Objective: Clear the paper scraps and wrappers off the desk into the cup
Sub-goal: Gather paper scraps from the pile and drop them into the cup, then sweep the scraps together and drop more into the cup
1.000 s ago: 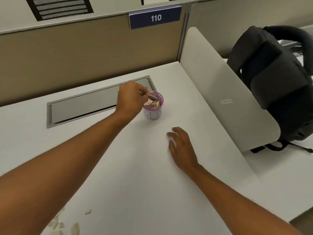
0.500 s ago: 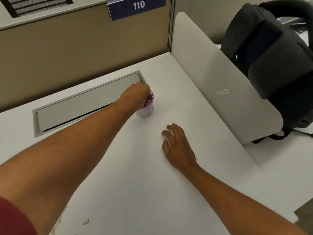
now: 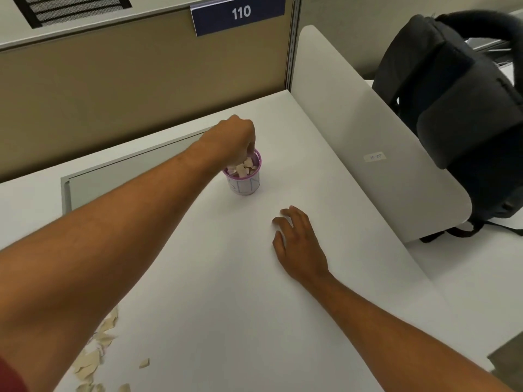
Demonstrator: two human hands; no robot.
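Over the cup (image 3: pixel 245 176), at the far middle of the desk (image 3: pixel 226 278), the left hand (image 3: pixel 232 140) hangs with its fingers bunched and pointing down into the mouth; whether they pinch a scrap or have let go, I cannot tell, since the knuckles hide the tips. Scraps in the cup (image 3: pixel 242 168) are heaped level with the purple rim, so the sound way to finish this drop is likely to part the fingers low, press the heap down lightly, and lift straight up without nudging the cup. More loose scraps (image 3: pixel 96 352) lie at the near left edge, well apart from the cup. The right hand (image 3: pixel 300 244) rests flat, fingers relaxed and empty. Half a second earlier the left hand covered the mouth; now it sits higher and the heap shows.
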